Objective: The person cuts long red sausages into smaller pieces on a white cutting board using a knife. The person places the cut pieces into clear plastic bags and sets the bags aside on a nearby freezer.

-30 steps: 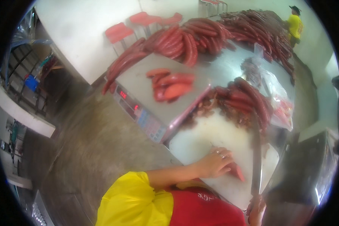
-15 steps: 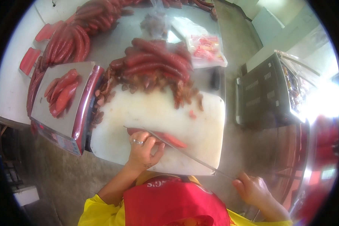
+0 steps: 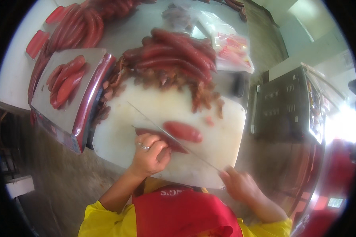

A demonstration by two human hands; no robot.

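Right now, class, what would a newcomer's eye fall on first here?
Probably the long knife in the right hand, slanting over the white cutting board, with the left hand pressing a sausage piece close by the blade. Next, the heap of dark red sausages beyond the board, and the platform scale at left.

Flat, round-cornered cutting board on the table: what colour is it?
The flat, round-cornered cutting board is off-white with faint yellowish patches, best seen in the head view.

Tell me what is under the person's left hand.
A red sausage piece lies partly under the left hand, its right end showing on the white cutting board. The part beneath the curled fingers is hidden.
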